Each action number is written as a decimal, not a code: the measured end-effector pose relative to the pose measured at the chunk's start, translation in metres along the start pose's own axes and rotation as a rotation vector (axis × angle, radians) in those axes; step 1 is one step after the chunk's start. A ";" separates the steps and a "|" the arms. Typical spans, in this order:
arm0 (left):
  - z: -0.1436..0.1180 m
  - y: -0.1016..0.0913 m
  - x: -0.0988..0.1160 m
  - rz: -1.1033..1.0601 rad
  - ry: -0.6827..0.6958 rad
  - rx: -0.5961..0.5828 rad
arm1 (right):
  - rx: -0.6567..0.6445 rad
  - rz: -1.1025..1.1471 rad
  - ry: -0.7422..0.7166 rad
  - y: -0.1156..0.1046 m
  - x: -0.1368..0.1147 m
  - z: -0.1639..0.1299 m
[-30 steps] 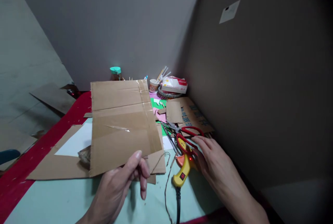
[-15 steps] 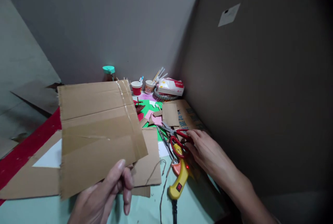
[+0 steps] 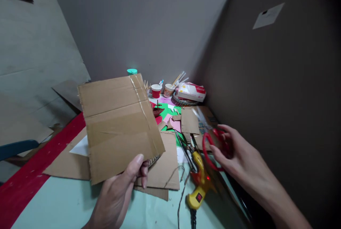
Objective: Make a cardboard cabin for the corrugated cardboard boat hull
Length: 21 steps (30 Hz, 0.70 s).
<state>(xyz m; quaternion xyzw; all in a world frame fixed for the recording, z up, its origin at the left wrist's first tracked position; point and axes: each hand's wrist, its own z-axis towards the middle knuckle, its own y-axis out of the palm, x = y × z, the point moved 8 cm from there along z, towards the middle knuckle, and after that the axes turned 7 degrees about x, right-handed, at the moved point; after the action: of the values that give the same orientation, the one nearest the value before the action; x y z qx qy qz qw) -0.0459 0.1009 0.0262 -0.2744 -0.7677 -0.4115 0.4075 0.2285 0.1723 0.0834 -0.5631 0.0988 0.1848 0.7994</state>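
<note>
**Left hand [image 3: 114, 193] pinches a cardboard panel [image 3: 119, 126]; right hand [image 3: 241, 154] grips red-handled scissors [image 3: 206, 136]**

The left fingers [image 3: 144, 177] are closed on the panel near the right part of its lower edge. The thumb [image 3: 137, 161] lies on the near face, and the others curl in behind and below, their contact partly hidden. The panel is tilted, its broad, taped face toward the viewer, above a larger cardboard sheet [image 3: 165, 172] on the bench [image 3: 71, 200]. The left hand comes in from the bottom of the view, thumb uppermost.

The right fingers are wrapped round the scissors' handles, the thumb by the lower loop and the rest around the upper one; blur hides exactly how they sit in the loops. The blades point up and away to the left, and how far apart they are is too blurred to tell. The forearm slants in from the lower right corner, back of the hand facing right.

Just left of and below the scissors lies a yellow glue gun [image 3: 196, 197] with a red light showing, and a length of twine [image 3: 179, 204] runs beside it. A small cardboard square [image 3: 190, 121] lies near the blades. Farther back stand a red cup [image 3: 156, 93] and a pale cup [image 3: 168, 90] holding sticks.
</note>
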 end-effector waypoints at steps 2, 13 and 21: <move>0.000 0.003 0.003 -0.053 0.021 -0.008 | -0.056 0.597 0.185 0.004 -0.004 -0.025; -0.020 0.019 0.003 -0.192 0.005 -0.082 | -0.376 0.976 0.107 0.064 -0.094 -0.103; -0.032 0.023 0.001 -0.115 0.021 -0.203 | -0.264 0.794 0.195 0.022 -0.108 -0.093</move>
<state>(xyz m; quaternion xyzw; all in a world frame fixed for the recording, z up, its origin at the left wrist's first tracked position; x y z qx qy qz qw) -0.0163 0.0852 0.0468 -0.2654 -0.7322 -0.5128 0.3612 0.1255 0.0719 0.0719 -0.5938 0.3585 0.4350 0.5741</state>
